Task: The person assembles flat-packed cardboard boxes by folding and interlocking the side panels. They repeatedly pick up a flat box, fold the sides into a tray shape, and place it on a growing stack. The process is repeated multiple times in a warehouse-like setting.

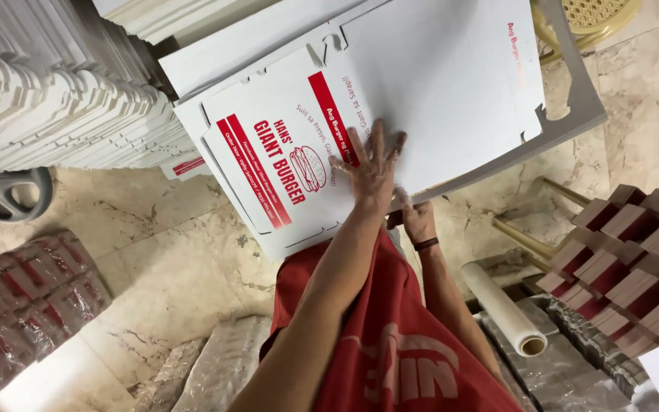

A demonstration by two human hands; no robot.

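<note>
the flat white carton blank (390,84), a die-cut sheet of cardboard printed with red stripes and a small burger drawing, lies unfolded on top of a pile of like sheets on the worktop (573,114), right in front of the person. the left hand (371,172) lies palm down on the blank near its middle, fingers (379,137) spread wide and pressed flat against the card, gripping nothing. the right hand (417,220) sits just below the near edge of the blank, partly tucked under the sheet and behind the left forearm; it seems to touch the edge, but whether its fingers are curled on the card or loose cannot be told. a dark wristband (425,244) circles the right wrist. both forearms come up from a red apron (390,343) with white lettering.

beyond the blank, at the upper left, a tall bank of stacked white carton blanks (55,91) stands on edge, row upon row. a grey wheel (5,191) shows beneath that bank, on the pale marble floor (177,259). at the lower left lie shrink-wrapped bundles in red and white (24,305). to the right of the person a roll of clear film (501,309) lies tilted, and past it are stacks of folded cartons with dark red edges (634,259). at the top right corner the seat of a yellow woven chair (589,15) shows behind the worktop.
</note>
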